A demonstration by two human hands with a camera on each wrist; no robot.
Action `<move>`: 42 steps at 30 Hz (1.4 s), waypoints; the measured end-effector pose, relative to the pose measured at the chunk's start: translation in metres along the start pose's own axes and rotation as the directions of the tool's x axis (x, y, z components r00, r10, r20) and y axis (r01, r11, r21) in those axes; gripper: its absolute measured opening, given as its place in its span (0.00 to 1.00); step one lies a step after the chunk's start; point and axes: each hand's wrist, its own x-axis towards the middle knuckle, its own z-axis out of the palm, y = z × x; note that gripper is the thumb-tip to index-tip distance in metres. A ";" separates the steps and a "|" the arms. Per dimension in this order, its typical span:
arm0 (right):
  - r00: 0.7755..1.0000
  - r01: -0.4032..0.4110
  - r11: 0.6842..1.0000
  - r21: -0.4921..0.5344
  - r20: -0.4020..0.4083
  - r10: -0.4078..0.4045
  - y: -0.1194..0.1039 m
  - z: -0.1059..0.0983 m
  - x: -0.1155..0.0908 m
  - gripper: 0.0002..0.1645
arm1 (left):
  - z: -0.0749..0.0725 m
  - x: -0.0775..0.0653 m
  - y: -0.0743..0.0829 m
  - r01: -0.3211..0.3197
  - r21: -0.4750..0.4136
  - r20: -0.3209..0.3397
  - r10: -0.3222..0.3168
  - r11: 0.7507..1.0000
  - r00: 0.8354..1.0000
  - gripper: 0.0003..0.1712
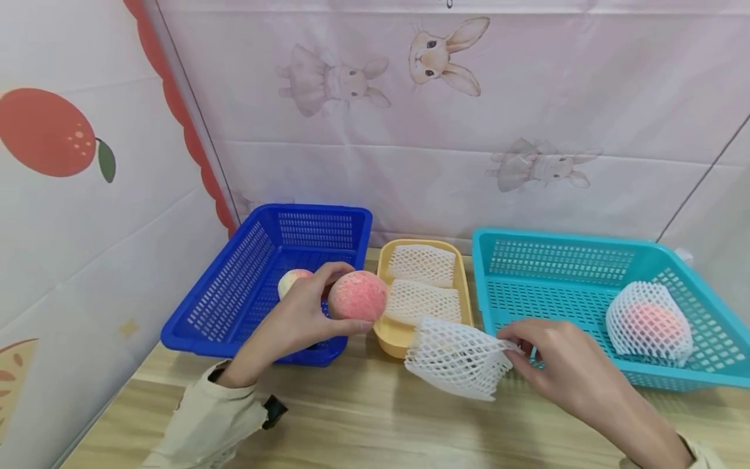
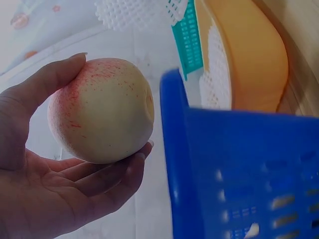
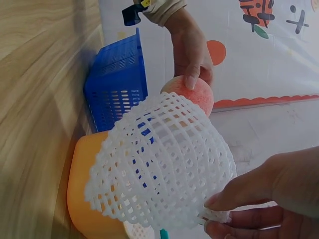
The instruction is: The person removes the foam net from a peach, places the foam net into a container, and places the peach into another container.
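Observation:
My left hand grips a pink and cream peach above the right edge of the blue basket. In the left wrist view the thumb lies over the peach and the fingers curl beneath it. My right hand pinches one end of a white foam net sleeve, whose wider end points left toward the peach. The right wrist view shows the net bulging open, its far end overlapping the peach there.
Another peach lies in the blue basket. Between the baskets, a yellow tub holds flat foam nets. On the right, a teal basket contains a net-wrapped peach. A printed cloth hangs behind.

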 end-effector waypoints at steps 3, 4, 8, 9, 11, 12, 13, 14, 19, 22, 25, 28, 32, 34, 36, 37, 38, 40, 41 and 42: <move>1.000 -0.006 1.000 0.005 0.006 0.006 0.000 -0.001 0.004 0.16 | -0.004 0.001 -0.002 0.023 0.016 0.000 -0.023 1.000 1.000 0.47; 1.000 -0.004 1.000 0.009 0.005 0.003 0.000 -0.001 0.005 0.17 | -0.005 0.001 -0.003 0.030 0.020 0.000 -0.030 0.999 1.000 0.46; 1.000 0.026 1.000 0.006 -0.018 -0.026 0.001 0.000 0.010 0.19 | -0.011 0.002 -0.007 0.062 0.032 -0.007 -0.062 0.998 0.998 0.46; 0.999 0.034 0.999 0.004 -0.025 -0.034 0.001 0.001 0.012 0.19 | -0.013 0.002 -0.008 0.073 0.038 -0.009 -0.073 0.997 0.997 0.47; 0.998 0.051 0.999 -0.004 -0.044 -0.052 0.001 0.002 0.015 0.18 | -0.016 0.002 -0.011 0.097 0.054 -0.015 -0.096 0.994 0.995 0.47; 0.997 0.058 0.998 -0.007 -0.050 -0.058 0.001 0.002 0.017 0.18 | -0.018 0.001 -0.012 0.109 0.063 -0.016 -0.108 0.992 0.994 0.47; 0.996 0.064 0.998 -0.011 -0.059 -0.065 0.001 0.003 0.019 0.18 | -0.020 0.000 -0.013 0.117 0.071 -0.019 -0.116 0.991 0.993 0.47; 0.995 0.069 0.997 -0.016 -0.065 -0.070 0.001 0.003 0.021 0.18 | -0.022 -0.001 -0.014 0.124 0.080 -0.022 -0.122 0.989 0.992 0.47; 0.996 0.052 0.999 -0.017 -0.071 -0.053 0.000 0.003 0.029 0.16 | -0.033 -0.007 -0.023 0.106 0.100 -0.048 -0.102 0.989 0.994 0.46; 0.997 0.034 0.999 -0.010 -0.075 -0.034 -0.001 0.004 0.033 0.15 | -0.040 -0.010 -0.029 0.093 0.114 -0.062 -0.086 0.989 0.994 0.46; 0.996 0.019 1.000 -0.012 -0.090 -0.020 -0.002 0.007 0.039 0.14 | -0.046 -0.012 -0.036 0.100 0.134 -0.077 -0.090 0.986 0.993 0.46; 0.994 0.011 1.000 -0.019 -0.111 -0.013 -0.005 0.011 0.046 0.14 | -0.052 -0.016 -0.045 0.123 0.142 -0.090 -0.111 0.982 0.990 0.46; 0.992 -0.005 1.000 -0.025 -0.124 0.002 -0.009 0.017 0.054 0.14 | -0.057 -0.023 -0.057 0.170 0.148 -0.110 -0.155 0.974 0.982 0.47; 0.993 -0.020 0.999 -0.027 -0.115 0.017 -0.012 0.020 0.058 0.14 | -0.059 -0.027 -0.062 0.192 0.161 -0.123 -0.174 0.968 0.977 0.47; 0.994 -0.034 0.999 -0.026 -0.103 0.031 -0.015 0.023 0.060 0.14 | -0.062 -0.030 -0.067 0.216 0.178 -0.134 -0.194 0.960 0.972 0.48; 0.995 -0.043 0.999 -0.029 -0.096 0.040 -0.016 0.025 0.061 0.14 | -0.062 -0.032 -0.070 0.227 0.187 -0.139 -0.203 0.956 0.969 0.48; 0.994 -0.050 0.998 -0.037 -0.095 0.046 -0.018 0.027 0.062 0.14 | -0.063 -0.033 -0.072 0.236 0.198 -0.143 -0.210 0.951 0.967 0.49; 0.994 -0.065 0.996 -0.057 -0.097 0.059 -0.021 0.032 0.062 0.14 | -0.065 -0.035 -0.077 0.252 0.222 -0.151 -0.223 0.942 0.963 0.50; 0.993 -0.072 0.995 -0.070 -0.099 0.065 -0.022 0.035 0.062 0.14 | -0.065 -0.036 -0.080 0.260 0.236 -0.154 -0.228 0.937 0.961 0.51; 0.992 -0.076 0.993 -0.087 -0.108 0.066 -0.024 0.038 0.062 0.14 | -0.066 -0.037 -0.082 0.265 0.249 -0.158 -0.231 0.932 0.960 0.50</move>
